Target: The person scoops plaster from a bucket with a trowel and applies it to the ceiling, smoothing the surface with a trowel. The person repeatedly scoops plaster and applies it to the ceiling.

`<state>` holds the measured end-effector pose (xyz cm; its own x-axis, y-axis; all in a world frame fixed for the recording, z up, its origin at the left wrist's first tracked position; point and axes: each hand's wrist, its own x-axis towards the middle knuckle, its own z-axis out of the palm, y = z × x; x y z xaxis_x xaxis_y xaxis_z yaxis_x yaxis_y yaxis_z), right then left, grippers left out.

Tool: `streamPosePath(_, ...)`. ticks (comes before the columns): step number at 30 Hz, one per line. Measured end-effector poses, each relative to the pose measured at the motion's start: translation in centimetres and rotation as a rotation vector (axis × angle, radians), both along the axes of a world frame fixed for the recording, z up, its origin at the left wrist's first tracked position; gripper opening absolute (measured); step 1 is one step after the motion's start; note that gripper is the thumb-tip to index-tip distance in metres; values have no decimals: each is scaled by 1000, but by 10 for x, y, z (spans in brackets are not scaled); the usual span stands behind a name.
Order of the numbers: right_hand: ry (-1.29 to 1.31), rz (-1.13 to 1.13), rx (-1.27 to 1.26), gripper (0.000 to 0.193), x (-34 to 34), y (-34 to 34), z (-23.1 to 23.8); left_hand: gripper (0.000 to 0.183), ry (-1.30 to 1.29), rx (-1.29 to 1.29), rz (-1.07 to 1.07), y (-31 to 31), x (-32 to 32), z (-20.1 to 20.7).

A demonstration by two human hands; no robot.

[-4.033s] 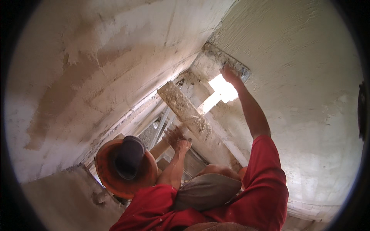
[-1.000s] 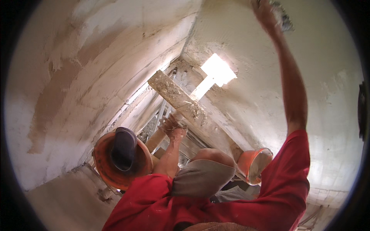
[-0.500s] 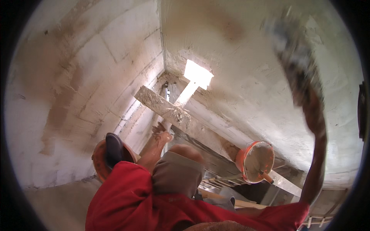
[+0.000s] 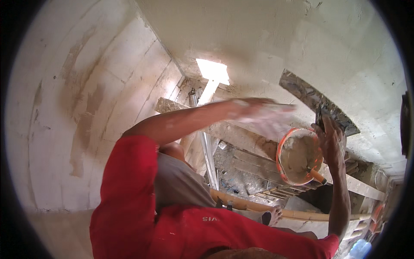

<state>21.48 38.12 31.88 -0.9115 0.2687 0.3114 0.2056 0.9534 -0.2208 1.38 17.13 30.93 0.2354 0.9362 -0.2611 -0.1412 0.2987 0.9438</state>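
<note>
My right hand (image 4: 333, 140) is closed round the handle of a long, flat plastering trowel (image 4: 304, 88), its dark blade smeared with plaster. The blade slants beside the wall, just above and right of an orange bucket (image 4: 282, 166). Wet grey-brown plaster (image 4: 297, 155) is inside the bucket, and a small tool with an orange handle (image 4: 317, 175) leans over its rim. My left hand (image 4: 263, 114) reaches across above the bucket's left side. It is blurred by motion, its fingers look stretched out, and nothing shows in it.
A plaster-crusted plank (image 4: 241, 134) runs below the wall (image 4: 241, 34). On the left stands a block wall (image 4: 95, 108). A bright opening (image 4: 213, 71) lies near the corner. Metal bars (image 4: 208, 159) stand below it, and a bamboo pole (image 4: 246, 205) crosses close to my legs.
My right hand has come down from high on the right wall with the trowel, to beside the bucket. My left hand has swung up and right from near the plank. The view has shifted.
</note>
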Motion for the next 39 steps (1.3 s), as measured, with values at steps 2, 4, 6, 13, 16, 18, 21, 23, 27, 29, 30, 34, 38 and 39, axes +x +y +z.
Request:
streamPosePath(2,63,-30,157,26,2,4,11,85,-54,-103,190,73,47,8)
streamPosePath(4,66,-11,294,28,8,4,8,76,-87,-116,382,109,81,4)
streamPosePath(6,86,11,407,24,16,3,12,62,-260,-31,524,131,104,-15)
streamPosePath(13,67,233,393,45,58,3,-13,50,-115,44,654,155,111,-83)
streamPosePath(16,-36,332,267,35,72,-8,-18,53,719,314,822,148,47,-155)
streamPosePath(18,-101,97,175,22,81,6,-39,38,459,225,909,133,35,-133)
streamPosePath(21,-612,-28,44,22,105,36,-70,21,-45,151,1111,130,14,-160)
streamPosePath(23,-681,-120,35,26,107,30,-81,23,316,112,1148,130,14,-176)
streamPosePath(27,-636,-202,66,34,129,33,-114,43,367,112,1201,136,37,-212)
streamPosePath(29,-641,-183,109,32,139,38,-123,52,272,82,1199,138,58,-212)
streamPosePath(30,-765,-127,83,31,136,41,-122,55,190,26,1174,136,68,-203)
streamPosePath(34,-1018,32,144,27,116,42,-108,57,110,119,1144,128,88,-203)
streamPosePath(38,-979,-202,170,27,98,26,-40,56,246,45,1188,123,96,-208)
streamPosePath(39,-823,-97,363,28,108,32,-41,58,237,72,1192,126,99,-210)
